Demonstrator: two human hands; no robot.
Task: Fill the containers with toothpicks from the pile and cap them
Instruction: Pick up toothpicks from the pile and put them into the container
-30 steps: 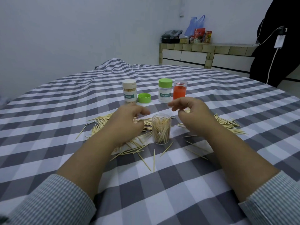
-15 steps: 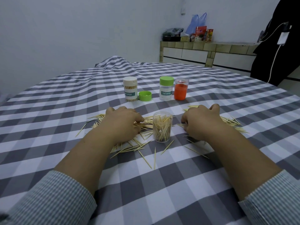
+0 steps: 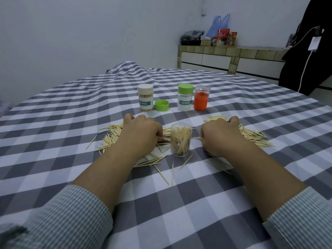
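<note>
Wooden toothpicks [image 3: 255, 136] under both hands | left hand [image 3: 142, 131] curled, pinching some | right hand [image 3: 220, 135] curled, grip unclear | open container [image 3: 180, 141] between hands

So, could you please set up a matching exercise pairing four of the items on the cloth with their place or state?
Things:
1. loose green cap
2. open jar
3. beige-capped jar
4. orange jar

Places or states:
A. far right of the back row
B. lying between two labelled jars
C. between the hands, uncapped, partly filled
D. far left of the back row, full of toothpicks

Pairs: 1-B, 2-C, 3-D, 4-A
</note>
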